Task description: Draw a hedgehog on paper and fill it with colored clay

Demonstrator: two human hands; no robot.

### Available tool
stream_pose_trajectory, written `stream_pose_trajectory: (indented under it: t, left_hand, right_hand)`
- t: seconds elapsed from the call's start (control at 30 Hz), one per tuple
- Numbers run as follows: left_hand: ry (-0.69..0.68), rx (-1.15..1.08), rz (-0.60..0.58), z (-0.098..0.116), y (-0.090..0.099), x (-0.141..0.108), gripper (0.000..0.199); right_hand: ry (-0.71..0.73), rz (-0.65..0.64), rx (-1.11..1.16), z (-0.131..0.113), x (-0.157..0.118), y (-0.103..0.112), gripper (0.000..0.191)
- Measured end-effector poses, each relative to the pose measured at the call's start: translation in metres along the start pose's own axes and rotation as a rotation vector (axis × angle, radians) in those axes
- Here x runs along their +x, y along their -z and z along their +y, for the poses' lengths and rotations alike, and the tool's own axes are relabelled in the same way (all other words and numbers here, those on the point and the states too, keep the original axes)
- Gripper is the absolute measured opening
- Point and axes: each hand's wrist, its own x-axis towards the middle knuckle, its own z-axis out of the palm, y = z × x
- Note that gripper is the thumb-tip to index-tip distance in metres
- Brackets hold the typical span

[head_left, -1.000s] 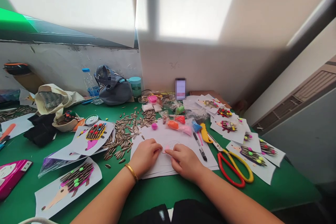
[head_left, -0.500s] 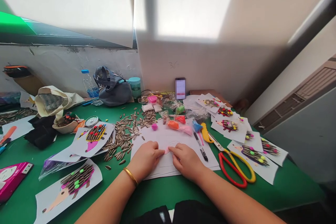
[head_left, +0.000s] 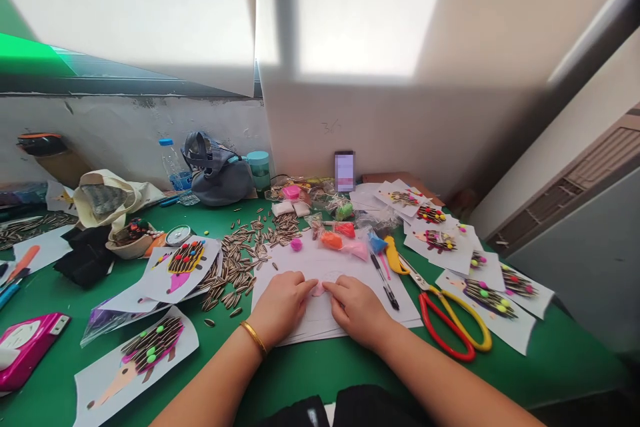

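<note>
The pink clay piece [head_left: 319, 289] lies flat on the white paper [head_left: 320, 327], midway between the two hands and ahead of the wearer's torso. The left hand [head_left: 281, 303] is on its left side; the right hand [head_left: 359, 310] is on its right. Each index fingertip meets the near side of the piece, so neither hand is clearly nearer. From the left hand, the piece lies rightward; from the right hand, leftward.

Both hands are loosely curled with the index finger extended. Neither encloses the piece; whether either thumb closes against its finger cannot be told.

Orientation: the visible part is small and roundish, partly covered by the fingertips. No long axis or pointing direction can be established. A faint drawn outline [head_left: 331, 275] lies just beyond it, slightly rightward.
</note>
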Motion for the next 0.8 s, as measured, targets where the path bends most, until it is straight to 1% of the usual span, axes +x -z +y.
stream_pose_trajectory:
  t: [0.13, 0.3, 0.37, 0.5, 0.6, 0.73, 0.8]
  left_hand:
    - [0.003, 0.006, -0.007, 0.0, -0.001, 0.0, 0.025]
    - [0.005, 0.002, -0.004, 0.001, 0.0, 0.001, 0.025]
    - [0.012, 0.001, 0.004, 0.001, 0.001, 0.0, 0.025]
    - [0.02, -0.005, 0.023, 0.003, 0.002, 0.0, 0.024]
    - [0.022, -0.032, 0.031, 0.002, 0.001, 0.0, 0.024]
    - [0.072, -0.133, 0.103, -0.002, -0.001, 0.002, 0.029]
    - [0.117, -0.161, 0.137, -0.004, -0.001, 0.002, 0.027]
  right_hand:
    - [0.009, 0.008, 0.006, 0.001, -0.001, -0.001, 0.038]
    - [-0.002, 0.004, -0.027, 0.004, -0.002, 0.001, 0.039]
    - [-0.028, 0.001, -0.078, 0.006, -0.002, 0.002, 0.039]
    - [-0.127, 0.019, -0.206, 0.009, -0.002, 0.004, 0.043]
    - [-0.163, 0.022, -0.247, 0.01, -0.003, 0.006, 0.045]
    - [-0.154, 0.021, -0.235, 0.012, -0.003, 0.007, 0.049]
    - [-0.143, 0.014, -0.216, 0.013, -0.003, 0.006, 0.049]
